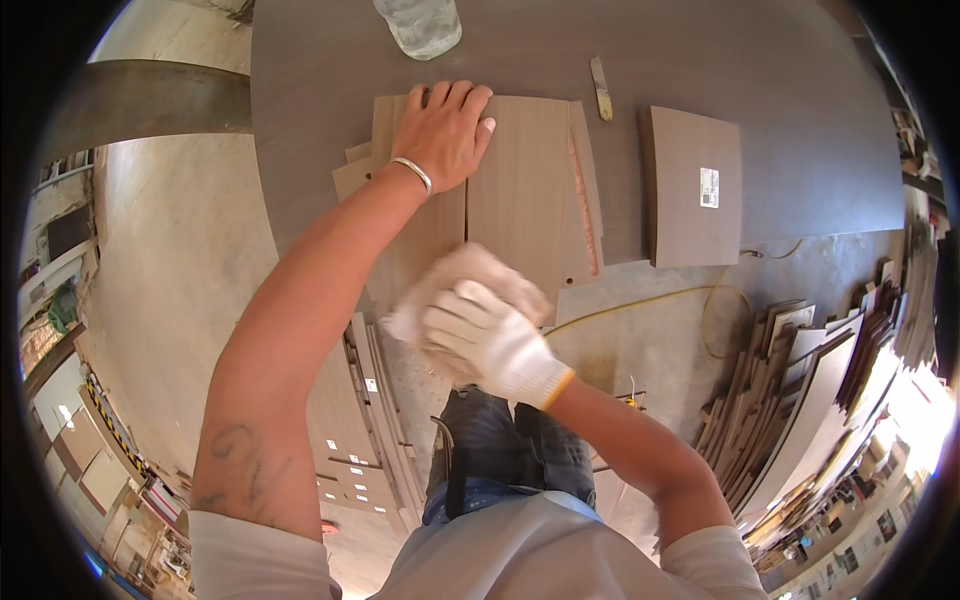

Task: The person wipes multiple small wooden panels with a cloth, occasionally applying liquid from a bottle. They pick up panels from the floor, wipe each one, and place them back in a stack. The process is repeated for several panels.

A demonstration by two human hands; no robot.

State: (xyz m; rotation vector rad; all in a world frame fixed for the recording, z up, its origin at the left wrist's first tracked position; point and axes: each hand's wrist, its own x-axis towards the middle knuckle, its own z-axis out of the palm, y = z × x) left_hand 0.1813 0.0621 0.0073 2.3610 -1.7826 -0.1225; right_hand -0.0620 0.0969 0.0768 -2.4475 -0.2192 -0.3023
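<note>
Brown wood-grain panels [515, 150] lie together on a dark table, their near ends reaching past its edge. My bare left hand [445, 130], with a silver bracelet at the wrist, rests on the panels at their far edge. Its fingers are spread, the tips just over that edge. My right hand [480, 335], in a white knitted glove, is closed on a pale, bunched cloth [490, 270] above the panels' near end. Hand and cloth are smeared by motion. A rough reddish strip [581, 190] runs along the right-hand panel piece.
On the dark table [800, 130] stand a cloudy jar [425, 28], a small blade-like tool [601, 90] and a separate panel [690, 190] with a white label. A yellow hose [640, 300] crosses the floor. Boards [800, 370] lean at the right; more labelled panels [350, 440] are stacked at lower left.
</note>
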